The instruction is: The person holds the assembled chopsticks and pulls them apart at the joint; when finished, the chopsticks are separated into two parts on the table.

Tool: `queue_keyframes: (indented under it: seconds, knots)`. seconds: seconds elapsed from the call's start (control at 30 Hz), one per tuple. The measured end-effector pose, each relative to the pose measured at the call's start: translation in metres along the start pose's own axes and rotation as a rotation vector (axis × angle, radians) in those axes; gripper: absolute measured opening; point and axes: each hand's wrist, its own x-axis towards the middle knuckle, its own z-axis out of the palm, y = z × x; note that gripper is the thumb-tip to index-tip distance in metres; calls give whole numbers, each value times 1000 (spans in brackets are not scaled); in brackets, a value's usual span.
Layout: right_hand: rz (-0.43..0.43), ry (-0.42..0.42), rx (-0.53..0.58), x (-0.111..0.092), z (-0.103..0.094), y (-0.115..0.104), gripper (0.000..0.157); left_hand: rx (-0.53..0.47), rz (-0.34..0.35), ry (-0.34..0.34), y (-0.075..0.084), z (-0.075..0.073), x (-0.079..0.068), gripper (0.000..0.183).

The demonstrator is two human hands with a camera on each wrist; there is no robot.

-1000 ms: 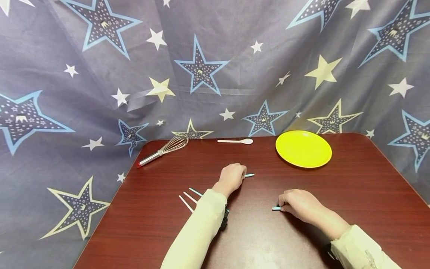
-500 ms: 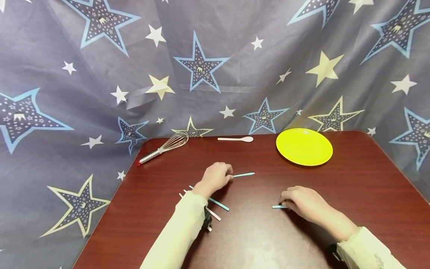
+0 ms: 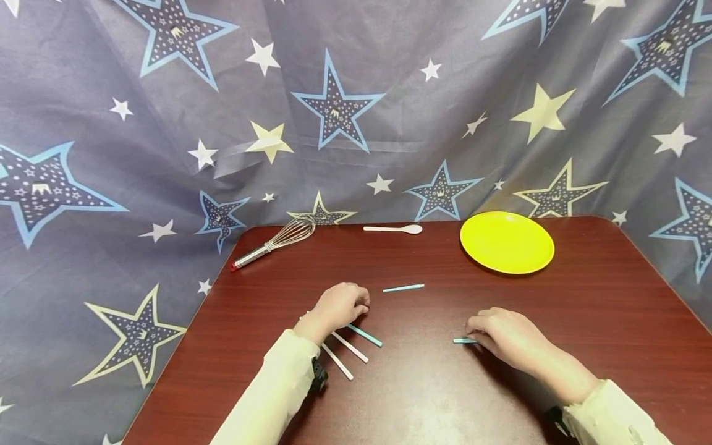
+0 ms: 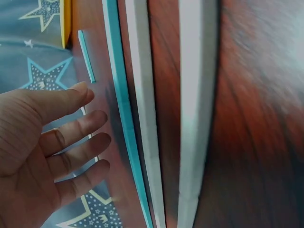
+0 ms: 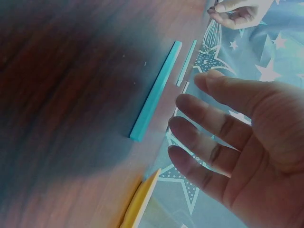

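My left hand hovers over the left side of the table, its fingers loosely bent and holding nothing, as the left wrist view shows. Beneath that hand and forearm lie a long blue stick and two white sticks, one in the middle and one nearer me, partly hidden. A short blue stick rests just beyond the fingertips. My right hand is over another short blue stick, partly covered in the head view. In the right wrist view its fingers are relaxed, apart from that stick.
Along the far edge of the dark red table lie a wire whisk at left, a white spoon in the middle and a yellow plate at right. A grey star-patterned cloth hangs behind.
My left hand has let go of the far short blue stick and drawn back leftward over the long sticks. The right hand has loosened and shifted slightly right; its short blue stick stays put.
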Motion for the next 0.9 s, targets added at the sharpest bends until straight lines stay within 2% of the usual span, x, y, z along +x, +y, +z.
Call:
queue_keyframes:
  seconds: [0.4,0.67,0.9]
  knots:
    - [-19,16,20,-1,0,-5,22,-12,90,30,-8,-7,-29,16]
    - [-27,3,30,-2,1,-7,22,14,112,35,-11,-5,-34,19]
    - [-34,16,14,-1,0,-7,21,47,168,103,-13,-6,-35,24]
